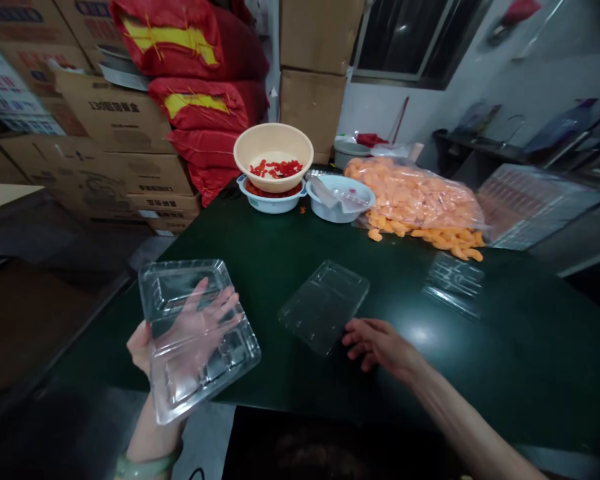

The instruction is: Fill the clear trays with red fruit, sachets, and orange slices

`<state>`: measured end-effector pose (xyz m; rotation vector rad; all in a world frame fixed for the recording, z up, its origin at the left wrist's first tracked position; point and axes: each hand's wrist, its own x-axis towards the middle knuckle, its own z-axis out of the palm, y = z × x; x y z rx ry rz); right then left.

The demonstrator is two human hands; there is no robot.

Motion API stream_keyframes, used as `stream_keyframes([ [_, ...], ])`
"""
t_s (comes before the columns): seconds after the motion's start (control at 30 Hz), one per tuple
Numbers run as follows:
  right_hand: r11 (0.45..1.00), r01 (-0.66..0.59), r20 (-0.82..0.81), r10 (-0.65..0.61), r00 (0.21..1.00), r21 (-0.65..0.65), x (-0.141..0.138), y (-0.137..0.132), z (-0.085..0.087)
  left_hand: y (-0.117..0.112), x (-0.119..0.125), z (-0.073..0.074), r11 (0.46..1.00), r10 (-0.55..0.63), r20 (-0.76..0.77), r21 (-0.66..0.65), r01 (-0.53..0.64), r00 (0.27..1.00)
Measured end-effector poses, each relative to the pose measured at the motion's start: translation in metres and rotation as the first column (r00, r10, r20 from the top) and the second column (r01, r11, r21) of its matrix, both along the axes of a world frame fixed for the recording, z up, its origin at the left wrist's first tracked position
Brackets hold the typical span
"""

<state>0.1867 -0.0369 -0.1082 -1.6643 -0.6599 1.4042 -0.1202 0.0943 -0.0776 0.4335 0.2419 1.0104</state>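
My left hand (pixel 200 330) holds up a clear plastic compartment tray (pixel 180 393). Its thumb hooks over the left rim, and the spread fingers show through from behind. A green bangle (pixel 147 465) circles that wrist. Farther right, a second clear plastic piece, flat with moulded sections (pixel 325 303), lies on the dark green table (pixel 260 267). My right hand (pixel 373 343) is at its right edge, fingertips touching or very close to it. Those fingers are loosely bent and apart, and no firm grip shows.
At the table's back stand a cream basin (pixel 273 143) with red pieces, on a blue-white basin (pixel 271 203), and a light blue bowl (pixel 340 207). An open bag of orange curved pieces (pixel 415 193) spills forward. Clear wrappers (pixel 455 283) lie right. Cartons (pixel 115 120) and red sacks (pixel 205 103) are stacked behind.
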Motion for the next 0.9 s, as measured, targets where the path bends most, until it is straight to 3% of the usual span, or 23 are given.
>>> stream_keyframes([
  [0.03, 0.995, -0.097, 0.181, 0.096, 0.979, -0.006, 0.001, -0.006, 0.003, 0.001, 0.003, 0.0, 1.0, -0.006, 0.009, -0.006, 0.006, 1.0],
  [0.07, 0.985, -0.172, 0.399, 0.154, 0.904, 0.009, 0.004, -0.011, 0.007, 0.002, 0.007, -0.001, 1.0, -0.011, 0.017, -0.008, 0.011, 1.0],
  [0.1, 0.97, -0.238, 0.618, 0.161, 0.769, 0.043, 0.008, -0.013, 0.011, 0.003, 0.01, -0.001, 1.0, -0.018, 0.023, -0.011, 0.018, 1.0],
  [0.17, 0.913, -0.393, 0.906, 0.072, 0.417, 0.108, 0.019, -0.01, 0.017, 0.004, 0.015, -0.001, 0.999, -0.033, 0.028, -0.014, 0.033, 0.999],
  [0.2, 0.864, -0.494, 0.963, 0.045, 0.264, 0.095, 0.024, -0.005, 0.018, 0.004, 0.017, 0.0, 0.999, -0.035, 0.026, -0.017, 0.035, 0.999],
  [0.27, 0.736, -0.676, 0.994, 0.088, 0.058, -0.025, 0.029, 0.006, 0.016, 0.003, 0.019, 0.001, 0.999, -0.027, 0.022, -0.019, 0.028, 0.999],
  [0.33, 0.63, -0.765, 0.989, 0.135, -0.062, -0.134, 0.027, 0.017, 0.011, 0.001, 0.018, 0.002, 1.0, -0.003, 0.026, -0.021, 0.003, 1.0],
  [0.37, 0.608, -0.778, 0.986, 0.128, -0.103, -0.16, 0.024, 0.021, 0.007, 0.001, 0.016, 0.003, 1.0, 0.014, 0.03, -0.021, -0.014, 0.999],
  [0.47, 0.618, -0.772, 0.985, 0.015, -0.172, -0.145, 0.007, 0.031, 0.001, 0.001, 0.003, 0.006, 0.995, 0.09, 0.025, -0.035, -0.089, 0.996],
  [0.6, 0.64, -0.764, 0.976, -0.104, -0.194, -0.084, -0.025, 0.061, 0.006, 0.002, -0.018, 0.01, 0.984, 0.167, 0.012, -0.057, -0.166, 0.986],
  [0.7, 0.701, -0.707, 0.981, -0.056, -0.186, -0.094, -0.062, 0.107, 0.013, 0.001, -0.028, 0.012, 0.985, 0.173, 0.019, -0.03, -0.172, 0.985],
  [0.8, 0.791, -0.604, 0.993, 0.033, -0.115, -0.096, -0.108, 0.163, 0.015, -0.002, -0.031, 0.009, 0.988, 0.155, 0.017, -0.03, -0.155, 0.988],
  [0.9, 0.828, -0.553, 0.996, 0.078, -0.054, -0.094, -0.151, 0.215, 0.011, -0.004, -0.033, 0.002, 0.989, 0.14, 0.04, -0.042, -0.139, 0.989],
])
